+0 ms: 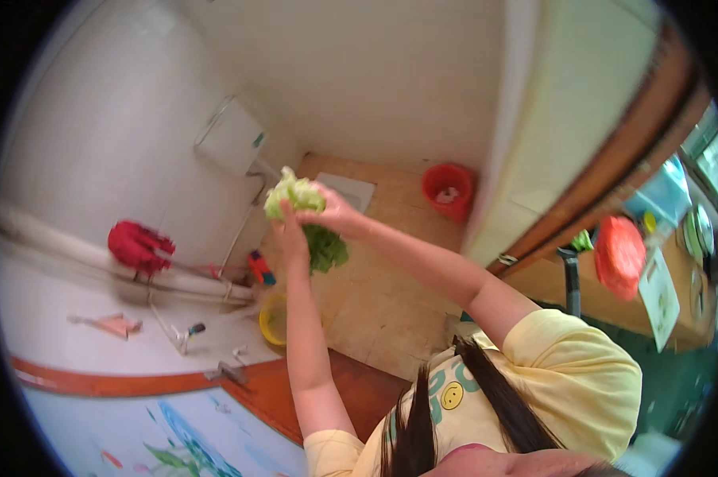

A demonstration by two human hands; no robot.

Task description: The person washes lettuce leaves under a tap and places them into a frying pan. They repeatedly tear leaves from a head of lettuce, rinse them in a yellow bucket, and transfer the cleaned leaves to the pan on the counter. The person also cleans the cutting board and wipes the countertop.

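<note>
A leafy green vegetable that looks like lettuce (291, 189) is held out at arm's length, above the tiled floor. Its pale, whitish-green part shows at the top, and darker green leaves hang down below my hands. My left hand (291, 235) is closed on it from the near side, thumb pointing up. From the right, my right hand (340, 213) wraps round the same bunch. The hands are close together, and some of the fingers are hidden behind the leaves. A yellow basin (274, 319) stands on the floor beside my left forearm, partly covered by it.
A red bucket (448, 191) stands by the far wall. On the left wall are a white cistern (230, 137), a pipe (96, 253) with a dark red cloth (139, 247), and a tap (190, 334). To the right, a counter holds a red plastic bag (619, 256) and a white cutting board (659, 300).
</note>
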